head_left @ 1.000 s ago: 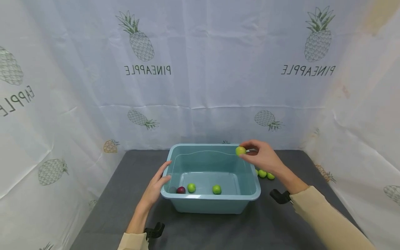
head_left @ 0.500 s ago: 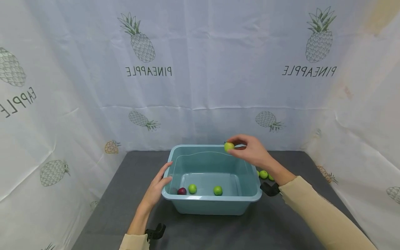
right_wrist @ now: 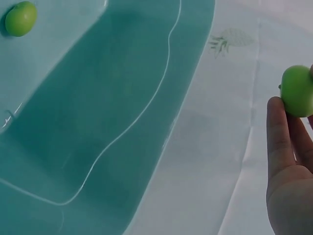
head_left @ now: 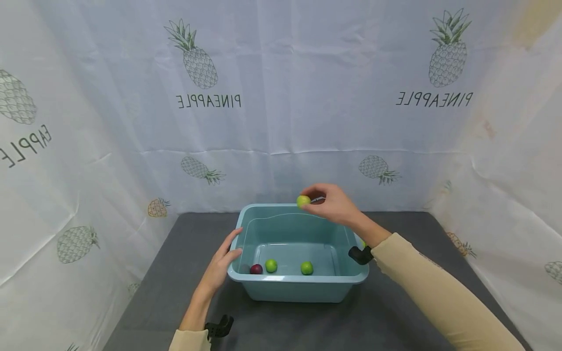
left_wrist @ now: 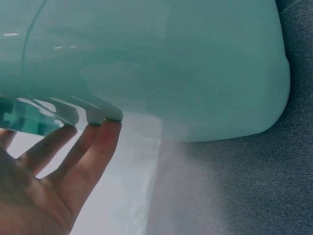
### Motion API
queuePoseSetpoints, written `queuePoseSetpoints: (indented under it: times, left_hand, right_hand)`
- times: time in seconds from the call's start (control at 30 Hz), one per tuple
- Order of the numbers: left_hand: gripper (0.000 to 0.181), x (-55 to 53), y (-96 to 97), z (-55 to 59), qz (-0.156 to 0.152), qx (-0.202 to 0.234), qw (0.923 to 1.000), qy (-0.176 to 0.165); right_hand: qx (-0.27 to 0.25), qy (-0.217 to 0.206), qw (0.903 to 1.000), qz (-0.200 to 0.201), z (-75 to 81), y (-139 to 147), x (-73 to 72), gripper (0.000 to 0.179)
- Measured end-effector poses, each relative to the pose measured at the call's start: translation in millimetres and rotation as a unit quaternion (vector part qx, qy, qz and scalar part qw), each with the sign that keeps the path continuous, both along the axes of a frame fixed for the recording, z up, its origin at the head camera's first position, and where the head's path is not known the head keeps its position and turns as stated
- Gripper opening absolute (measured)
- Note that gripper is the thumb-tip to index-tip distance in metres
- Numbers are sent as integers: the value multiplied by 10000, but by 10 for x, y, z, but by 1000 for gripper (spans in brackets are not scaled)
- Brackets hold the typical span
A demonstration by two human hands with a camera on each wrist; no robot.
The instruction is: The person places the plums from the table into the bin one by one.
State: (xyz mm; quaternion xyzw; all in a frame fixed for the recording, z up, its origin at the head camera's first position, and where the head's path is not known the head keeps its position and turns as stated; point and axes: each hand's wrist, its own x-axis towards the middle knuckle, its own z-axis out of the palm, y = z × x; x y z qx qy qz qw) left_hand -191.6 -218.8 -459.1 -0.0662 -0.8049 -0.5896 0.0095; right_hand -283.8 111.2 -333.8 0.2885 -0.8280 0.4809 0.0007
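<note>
My right hand (head_left: 332,202) pinches a small round green fruit (head_left: 303,201) above the far rim of a blue-green plastic basin (head_left: 303,279). A short dark stem shows on the fruit in the right wrist view. The left hand (head_left: 221,261) is at the basin's left side, fingers fairly straight. Its fingertips (left_wrist: 113,120) touch the outer wall in the left wrist view. On the basin floor lie a dark red fruit (head_left: 256,269) and two green fruits, one (head_left: 270,265) beside the red and another (head_left: 307,268) farther right.
Dark grey cloth (head_left: 175,273) covers the table under the basin. Just right of the basin, another green fruit (head_left: 363,243) shows partly, behind the right forearm. White pineapple-print curtain (head_left: 281,122) hangs behind and at both sides.
The right hand has moved left and slightly up with the green fruit, from the basin's far right corner to the middle of the far rim. The left hand has stayed put.
</note>
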Motion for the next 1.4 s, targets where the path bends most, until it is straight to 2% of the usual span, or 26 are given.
queuePoseSetpoints:
  times: [0.2, 0.4, 0.77, 1.0, 1.2, 1.4]
  left_hand:
    - [53, -3, 4, 0, 9, 12, 10000, 8]
    - [53, -12, 11, 3, 36, 52, 10000, 36]
    - [52, -24, 4, 3, 61, 56, 9999, 147]
    - [53, -22, -2, -2, -2, 6, 9997, 253]
    - [53, -11, -17, 3, 54, -22, 9998, 203]
    - [53, -11, -27, -4, 90, -47, 9998, 186]
  right_hand:
    - [61, -48, 9998, 207, -96, -162, -89, 33]
    - [174, 33, 9993, 315, -276, -269, -183, 31]
    - [395, -321, 9980, 364, -522, -396, -258, 29]
    - [784, -284, 9953, 502, -682, -473, -307, 26]
    - [1003, -384, 9925, 584, -740, -568, -314, 23]
    - [1628, -424, 9834, 682, -833, -658, -329, 21]
